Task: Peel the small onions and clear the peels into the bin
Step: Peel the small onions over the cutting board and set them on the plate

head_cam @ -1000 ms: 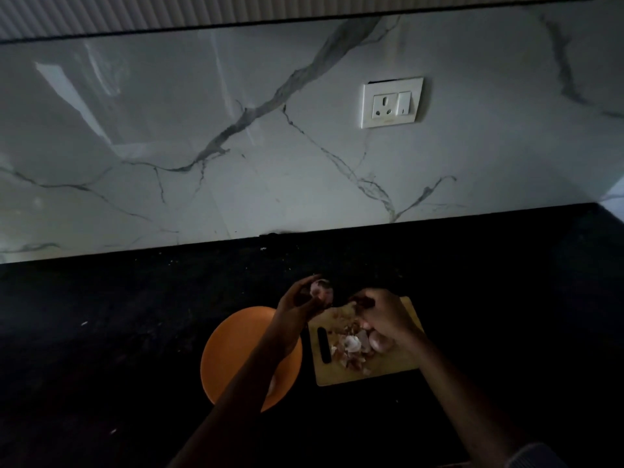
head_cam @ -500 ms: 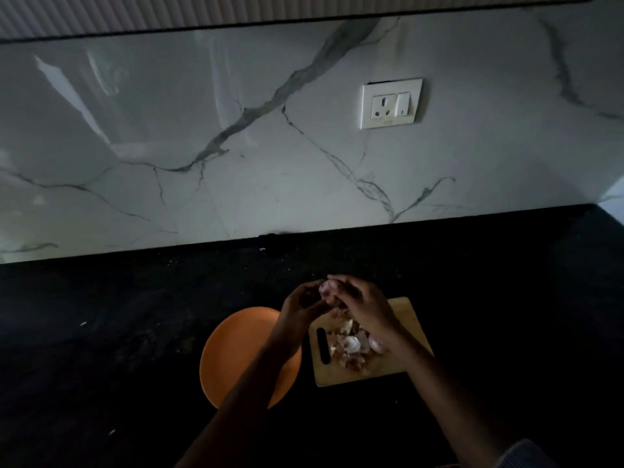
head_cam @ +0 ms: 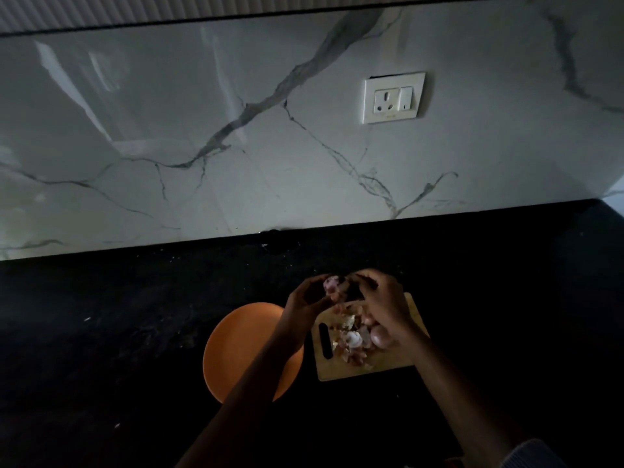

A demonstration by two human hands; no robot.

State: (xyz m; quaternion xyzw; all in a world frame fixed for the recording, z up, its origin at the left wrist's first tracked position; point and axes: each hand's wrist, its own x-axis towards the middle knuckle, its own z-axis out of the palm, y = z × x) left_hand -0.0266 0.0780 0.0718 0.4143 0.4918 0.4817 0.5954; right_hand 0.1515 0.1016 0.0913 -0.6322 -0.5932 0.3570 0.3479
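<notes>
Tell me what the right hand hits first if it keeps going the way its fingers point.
The right hand points left, so it would first meet the small onion, which its fingertips already seem to touch, then the left hand gripping it. Depth is hard to judge.

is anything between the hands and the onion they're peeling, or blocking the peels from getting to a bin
Nothing stands between them: the left hand and right hand both grip the small onion above the cutting board. The peels lie on that board. No bin is in view, so that path cannot be judged.
</notes>
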